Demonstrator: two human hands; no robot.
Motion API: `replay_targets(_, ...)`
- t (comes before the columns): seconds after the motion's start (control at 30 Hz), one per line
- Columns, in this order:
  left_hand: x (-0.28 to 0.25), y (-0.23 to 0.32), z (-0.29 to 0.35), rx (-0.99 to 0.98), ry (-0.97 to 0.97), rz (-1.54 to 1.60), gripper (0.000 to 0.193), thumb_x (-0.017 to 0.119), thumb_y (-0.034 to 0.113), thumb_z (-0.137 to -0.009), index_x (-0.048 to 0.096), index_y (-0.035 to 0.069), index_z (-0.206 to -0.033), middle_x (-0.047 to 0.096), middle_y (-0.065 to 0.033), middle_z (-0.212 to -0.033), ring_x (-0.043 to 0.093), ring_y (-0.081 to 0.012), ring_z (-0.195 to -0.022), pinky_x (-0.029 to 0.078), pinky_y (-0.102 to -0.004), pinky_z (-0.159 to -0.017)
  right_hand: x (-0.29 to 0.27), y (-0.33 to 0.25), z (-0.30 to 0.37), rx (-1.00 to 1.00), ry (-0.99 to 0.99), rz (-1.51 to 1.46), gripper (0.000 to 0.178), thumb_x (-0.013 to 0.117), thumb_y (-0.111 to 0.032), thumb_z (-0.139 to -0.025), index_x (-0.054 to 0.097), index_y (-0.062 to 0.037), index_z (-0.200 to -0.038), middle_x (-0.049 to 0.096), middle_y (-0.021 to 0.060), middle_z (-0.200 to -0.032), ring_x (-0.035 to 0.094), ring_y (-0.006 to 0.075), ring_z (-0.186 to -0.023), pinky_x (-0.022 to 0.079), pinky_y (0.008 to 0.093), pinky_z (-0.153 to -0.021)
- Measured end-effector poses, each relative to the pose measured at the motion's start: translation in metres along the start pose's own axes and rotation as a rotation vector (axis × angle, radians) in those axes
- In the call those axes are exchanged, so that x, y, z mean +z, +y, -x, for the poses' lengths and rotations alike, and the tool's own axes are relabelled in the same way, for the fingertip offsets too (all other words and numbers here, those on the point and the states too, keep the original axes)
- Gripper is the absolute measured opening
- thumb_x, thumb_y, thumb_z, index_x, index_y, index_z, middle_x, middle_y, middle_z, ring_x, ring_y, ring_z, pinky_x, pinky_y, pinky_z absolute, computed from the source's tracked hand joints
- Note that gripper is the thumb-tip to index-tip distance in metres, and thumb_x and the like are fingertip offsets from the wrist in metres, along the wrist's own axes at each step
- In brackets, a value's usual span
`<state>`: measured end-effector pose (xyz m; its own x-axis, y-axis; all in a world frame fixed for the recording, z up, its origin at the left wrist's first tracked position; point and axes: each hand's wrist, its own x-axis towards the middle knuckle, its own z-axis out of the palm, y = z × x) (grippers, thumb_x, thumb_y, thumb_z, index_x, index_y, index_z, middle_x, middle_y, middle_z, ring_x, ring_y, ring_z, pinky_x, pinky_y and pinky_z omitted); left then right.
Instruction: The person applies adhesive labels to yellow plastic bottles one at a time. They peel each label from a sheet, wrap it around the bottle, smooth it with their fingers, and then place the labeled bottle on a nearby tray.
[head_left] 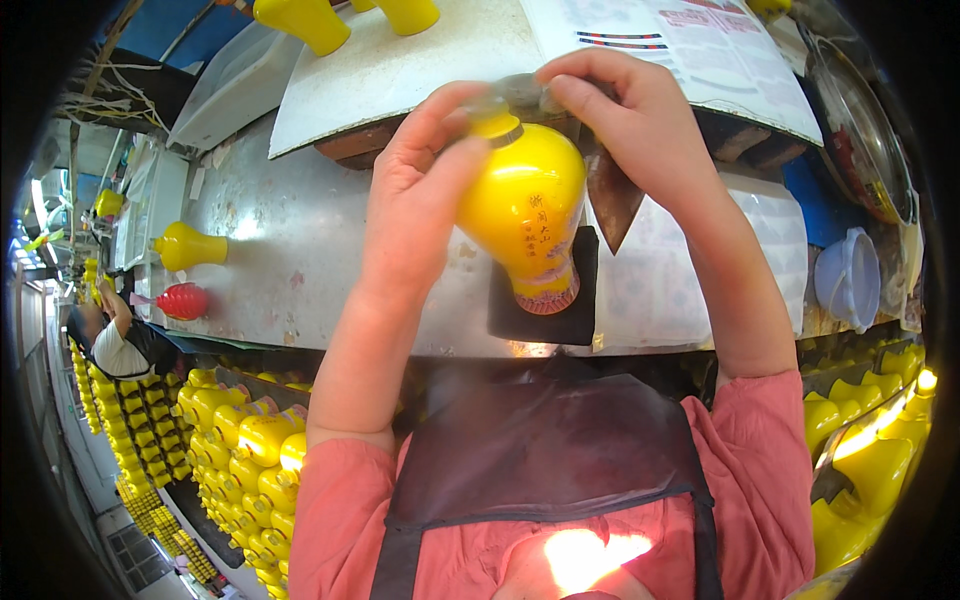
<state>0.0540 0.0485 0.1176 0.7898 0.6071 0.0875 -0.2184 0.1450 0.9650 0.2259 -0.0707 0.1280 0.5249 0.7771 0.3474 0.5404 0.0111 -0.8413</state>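
One glossy yellow bottle (pixel 535 185) is between the person's hands, close to the near edge of the metal bench (pixel 300 220). Its neck points toward the far edge and slightly left, and its narrow foot shows over a black pad (pixel 545 329); whether the foot touches the pad cannot be told. The left hand (pixel 425 170) curls round the neck, thumb and fingers on opposite sides, somewhat blurred. The right hand (pixel 640 115) is just beside the neck, thumb and index fingertips drawn close together; what they pinch, if anything, cannot be told. A brown pointed piece (pixel 612 205) shows between the bottle and the right forearm. White patterned sheets (pixel 700 260) lie right of the pad, reaching the near edge. Along the far side is a white board (pixel 400 85), with more yellow bottles (pixel 305 25) at its far left corner and two dark strips (pixel 620 40) toward its right. Near the bench's left end are another yellow bottle (pixel 190 247) and, closer to the near left corner, a red ribbed object (pixel 183 301).
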Motion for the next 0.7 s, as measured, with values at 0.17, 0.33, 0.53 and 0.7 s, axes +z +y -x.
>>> replay_targets(0.17, 0.001, 0.004, -0.012, 0.044, 0.028, -0.061, 0.024, 0.067, 0.008, -0.097, 0.068, 0.001, -0.120, 0.071, -0.0047, -0.109, 0.066, -0.0099, -0.098, 0.053, -0.0260, -0.089, 0.004, -0.014, 0.027, -0.354, -0.038, -0.018, 0.022, 0.061, -0.006, -0.099, 0.069, -0.0053, -0.119, 0.072, 0.0064, -0.099, 0.069, 0.0133, -0.085, 0.054, 0.0268, -0.077)
replay_targets(0.33, -0.001, 0.013, -0.017, 0.019, 0.024, -0.183, 0.018, 0.074, 0.007, -0.092, 0.069, 0.000, -0.108, 0.072, -0.0050, -0.101, 0.067, -0.0096, -0.090, 0.055, -0.0248, -0.083, 0.007, -0.015, 0.041, -0.318, -0.111, 0.071, 0.023, 0.060, 0.000, -0.099, 0.069, -0.0051, -0.119, 0.074, 0.0080, -0.101, 0.070, 0.0133, -0.082, 0.054, 0.0270, -0.073)
replay_targets(0.53, 0.004, 0.017, -0.008, 0.020, -0.005, -0.053, 0.018, 0.075, 0.003, -0.091, 0.069, 0.000, -0.108, 0.073, -0.0052, -0.102, 0.067, -0.0097, -0.090, 0.055, -0.0247, -0.082, 0.005, -0.006, 0.043, -0.198, 0.015, -0.142, 0.019, 0.062, -0.005, -0.098, 0.070, -0.0044, -0.115, 0.074, 0.0106, -0.101, 0.072, 0.0210, -0.086, 0.055, 0.0298, -0.077)
replay_targets(0.7, 0.011, 0.015, -0.004, 0.048, -0.001, -0.036, 0.016, 0.075, 0.004, -0.091, 0.070, 0.000, -0.106, 0.073, -0.0050, -0.102, 0.067, -0.0096, -0.090, 0.054, -0.0254, -0.083, 0.004, -0.021, 0.058, -0.435, 0.023, 0.063, 0.024, 0.065, 0.002, -0.095, 0.071, -0.0055, -0.117, 0.075, 0.0086, -0.098, 0.071, 0.0158, -0.077, 0.053, 0.0265, -0.067)
